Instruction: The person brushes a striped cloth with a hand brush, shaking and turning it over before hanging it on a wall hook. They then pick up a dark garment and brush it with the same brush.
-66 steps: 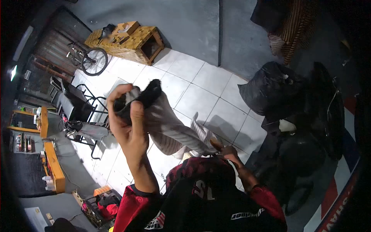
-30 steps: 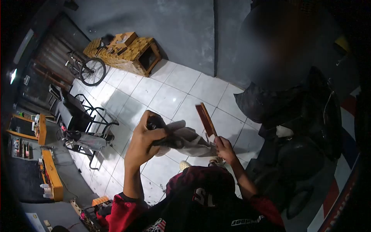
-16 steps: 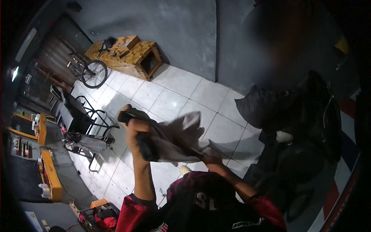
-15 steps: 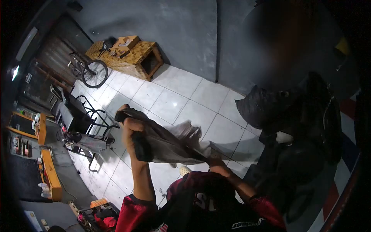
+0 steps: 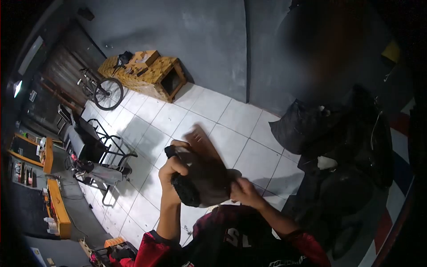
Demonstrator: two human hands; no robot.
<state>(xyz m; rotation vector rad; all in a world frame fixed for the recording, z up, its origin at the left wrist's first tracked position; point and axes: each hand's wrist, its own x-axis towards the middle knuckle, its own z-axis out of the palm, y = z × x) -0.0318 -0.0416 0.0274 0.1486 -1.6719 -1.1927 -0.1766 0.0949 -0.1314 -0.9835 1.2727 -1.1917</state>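
Note:
A thin grey-brown cloth (image 5: 207, 178) with thick black trim hangs between my two hands over the tiled floor, bunched and partly blurred. My left hand (image 5: 172, 168) is closed around its black-trimmed end, with the thumb lying over the fabric. At the other end, my right hand (image 5: 244, 192) pinches the cloth close in front of my chest. A loose flap sticks up beyond both hands.
Left, a black-framed chair (image 5: 100, 149) has fabric draped on it. Orange wall shelves (image 5: 58, 202) line the left side. A bicycle (image 5: 108, 93) stands by a yellow-patterned table (image 5: 147, 82). Dark bags (image 5: 296, 127) lie at the right. A person at upper right is blurred.
The outstretched cloth has been drawn together into a shorter bundle. My left hand has moved right and slightly down, closer to my right hand, and a flap swings upward.

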